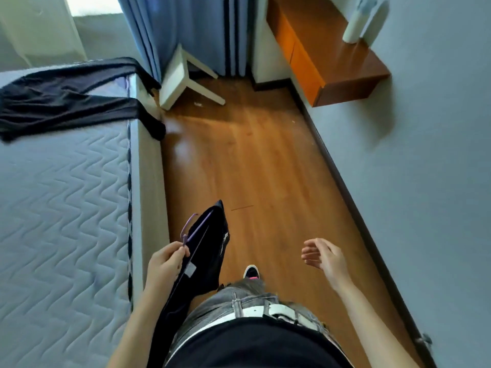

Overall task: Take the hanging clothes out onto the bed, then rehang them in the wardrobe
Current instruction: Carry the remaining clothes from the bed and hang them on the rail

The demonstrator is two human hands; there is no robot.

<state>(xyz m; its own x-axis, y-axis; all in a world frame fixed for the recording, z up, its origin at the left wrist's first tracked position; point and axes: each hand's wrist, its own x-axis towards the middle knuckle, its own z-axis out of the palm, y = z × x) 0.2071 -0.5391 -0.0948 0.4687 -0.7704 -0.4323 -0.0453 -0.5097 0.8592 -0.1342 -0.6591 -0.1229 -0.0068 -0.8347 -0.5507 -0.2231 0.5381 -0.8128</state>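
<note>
While a dark garment (210,251) on a purple hanger (191,227) is pinched in the left hand (166,264) beside the bed (66,197), the right hand (322,254) is held loose, holding nothing. Garment best laid flat, clear of black clothes (66,99) already spread on the mattress.

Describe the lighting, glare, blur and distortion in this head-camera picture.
Head view: the window is blown out; its daylight leaves a glare patch on the floor by the bed; the shelf throws a soft shadow on the wall; the bottle on it is smeared; the wide lens bows the skirting; the left hand and hanger are fairly sharp.
</note>
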